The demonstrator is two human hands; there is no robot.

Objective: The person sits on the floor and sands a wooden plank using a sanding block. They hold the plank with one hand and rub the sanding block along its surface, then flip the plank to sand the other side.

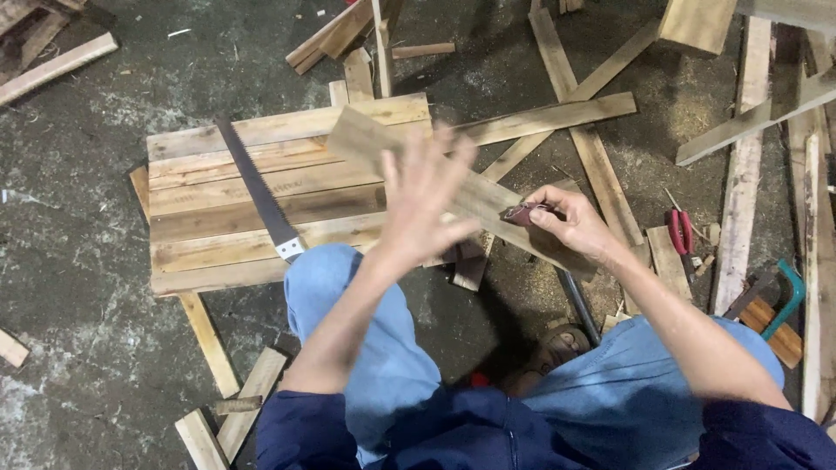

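Person is squatting over a low wooden pallet (218,200) on a dusty concrete floor (78,287). Left hand (424,196) is spread wide, fingers fanned and motion-blurred, palm hovering over a long flat plank (488,204); can't tell if it actually touches the wood. Right hand (570,224) pinches a small dark reddish scrap (522,212), looks like folded sandpaper, between thumb and fingertips, pressed onto the plank's face. The plank runs diagonally, far end resting on the pallet top, near end coming down toward the right knee. My read on handling: thin dry softwood, light, stiff along its length, rough-sawn so splinters are likely, edges not slippery. Best grip would be across the width near mid-length, or pinned flat with a palm where it bears on the pallet. The sandpaper scrap is limp, and a pinch like this one suits it. A handsaw (257,191) lies blade-flat on the pallet, handle end by the left knee, untouched. Red-handled pliers (680,231) sit on the floor to the right, a teal-framed tool (788,300) beyond, plus loose offcut boards (592,157) crossed behind the pallet.
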